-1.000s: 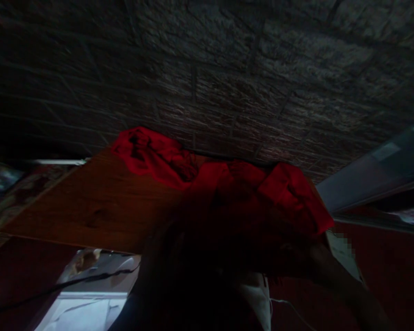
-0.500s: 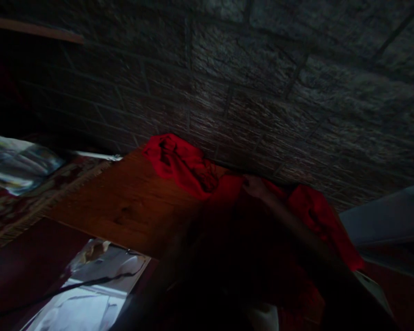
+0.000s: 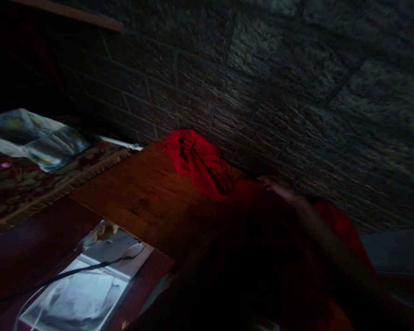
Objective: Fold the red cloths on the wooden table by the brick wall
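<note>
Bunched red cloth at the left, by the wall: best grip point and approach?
I'd pinch the raised fold along the near edge of the bunched red cloth, coming in from over the wooden board. The cloth lies in loose ridges that should gather easily, while its far side sits close to the brick wall, likely leaving less room for fingers.

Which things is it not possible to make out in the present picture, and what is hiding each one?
All in the head view:
- Left hand: lost in deep shadow.
- Right hand: too dark to tell whether its fingers grip the red cloth.
- Lower part of that cloth: swallowed by shadow.
- Black cable: cut off by the left edge.
- Print on the patterned sheet: blurred.
</note>
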A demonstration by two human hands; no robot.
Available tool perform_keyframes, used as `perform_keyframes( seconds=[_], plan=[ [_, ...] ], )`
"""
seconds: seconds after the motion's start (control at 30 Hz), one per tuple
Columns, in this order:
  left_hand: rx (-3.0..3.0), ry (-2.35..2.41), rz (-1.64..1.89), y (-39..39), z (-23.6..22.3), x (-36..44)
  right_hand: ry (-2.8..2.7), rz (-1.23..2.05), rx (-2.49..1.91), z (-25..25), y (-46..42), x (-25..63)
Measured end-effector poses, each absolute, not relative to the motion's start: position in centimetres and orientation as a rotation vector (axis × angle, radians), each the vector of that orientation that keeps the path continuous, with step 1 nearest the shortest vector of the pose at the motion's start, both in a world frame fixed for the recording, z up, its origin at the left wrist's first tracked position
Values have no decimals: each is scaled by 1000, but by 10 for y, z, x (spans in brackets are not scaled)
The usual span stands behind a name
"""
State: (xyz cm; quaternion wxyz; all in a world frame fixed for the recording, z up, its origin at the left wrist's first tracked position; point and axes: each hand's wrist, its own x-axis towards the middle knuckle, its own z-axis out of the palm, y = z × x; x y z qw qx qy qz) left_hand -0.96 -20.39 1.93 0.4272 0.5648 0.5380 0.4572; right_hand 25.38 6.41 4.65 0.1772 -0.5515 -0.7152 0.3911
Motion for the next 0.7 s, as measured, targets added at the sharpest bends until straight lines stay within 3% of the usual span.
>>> perform_keyframes(
  seconds=[0.2,0.53,0.7],
  plan=[
    [1258,1191,1178,-194,21,-13,-2335,888,-1552,47,77,208],
    [1027,832,1223,-185,25,-8,-1896,1152,-1385,30,75,220],
    [1013,770,1193,-180,18,-8,-1992,1023,-1388,18,73,207]
  ],
)
